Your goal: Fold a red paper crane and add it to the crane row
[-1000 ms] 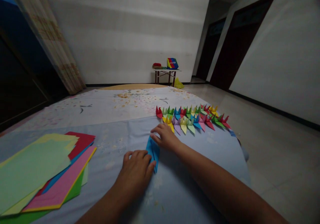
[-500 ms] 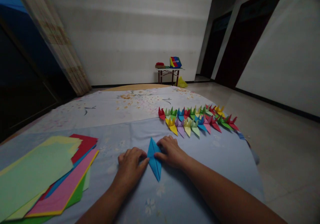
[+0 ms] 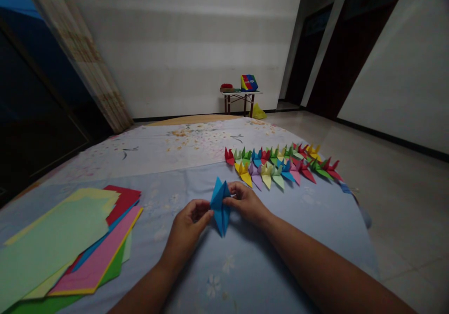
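A folded blue paper piece (image 3: 220, 206), long and pointed at both ends, is held just above the light blue floral cloth (image 3: 266, 262). My left hand (image 3: 187, 227) pinches its left edge with thumb and fingers. My right hand (image 3: 245, 201) pinches its right edge near the top. Both forearms reach in from the bottom of the view. Behind my right hand lies a row of several finished paper cranes (image 3: 280, 166) in red, green, blue, yellow, purple and pink.
A fanned stack of coloured paper sheets (image 3: 66, 244) lies at the left on the cloth. A white patterned sheet (image 3: 168, 148) extends behind. A small table (image 3: 240, 99) with a colourful box stands by the far wall. Tiled floor and dark doorways are at the right.
The blue paper lay flat under both hands; now both hands have lifted it slightly off the cloth, pinching its sides. The view has shifted a little.
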Tool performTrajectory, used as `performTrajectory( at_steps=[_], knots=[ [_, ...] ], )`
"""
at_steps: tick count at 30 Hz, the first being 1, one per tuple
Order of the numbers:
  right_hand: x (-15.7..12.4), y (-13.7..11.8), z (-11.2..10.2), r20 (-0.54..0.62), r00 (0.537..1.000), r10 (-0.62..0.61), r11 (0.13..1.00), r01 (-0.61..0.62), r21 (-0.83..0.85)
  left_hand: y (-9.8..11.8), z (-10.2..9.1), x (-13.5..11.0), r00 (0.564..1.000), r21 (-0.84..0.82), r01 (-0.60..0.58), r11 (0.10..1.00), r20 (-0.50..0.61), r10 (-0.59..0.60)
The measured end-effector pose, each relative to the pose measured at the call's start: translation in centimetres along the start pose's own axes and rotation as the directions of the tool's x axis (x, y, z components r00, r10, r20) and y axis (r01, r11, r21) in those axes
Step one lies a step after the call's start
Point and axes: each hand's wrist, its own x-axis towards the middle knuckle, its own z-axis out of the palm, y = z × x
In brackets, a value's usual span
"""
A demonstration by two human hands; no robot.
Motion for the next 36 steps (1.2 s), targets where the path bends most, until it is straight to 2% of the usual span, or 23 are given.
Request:
performTrajectory(
  at_steps=[7, 15, 23, 36],
  knots=[
    [0.02, -0.47, 0.14, 0.078, 0.994, 0.081, 0.981, -0.093, 0.172, -0.30, 0.02, -0.14, 0.998, -0.016, -0.037, 0.999, -0.053, 0.036],
    [-0.09, -0.57, 0.17, 0.087, 0.994, 0.068, 0.983, -0.082, 0.167, -0.10, -0.15, 0.01, 0.996, 0.038, -0.067, 0.997, -0.056, 0.069],
    [-0.05, -0.03, 0.17, 0.130, 0.989, 0.075, 0.965, -0.105, 0.240, 0.28, -0.51, -0.08, 0.993, 0.108, -0.096, 0.989, -0.064, 0.104],
    [-0.20, -0.39, 0.41, 0.124, 0.990, 0.074, 0.959, -0.104, 0.263, 0.51, -0.64, -0.20, 0.987, 0.180, -0.122, 0.976, -0.078, 0.138]
  ],
)
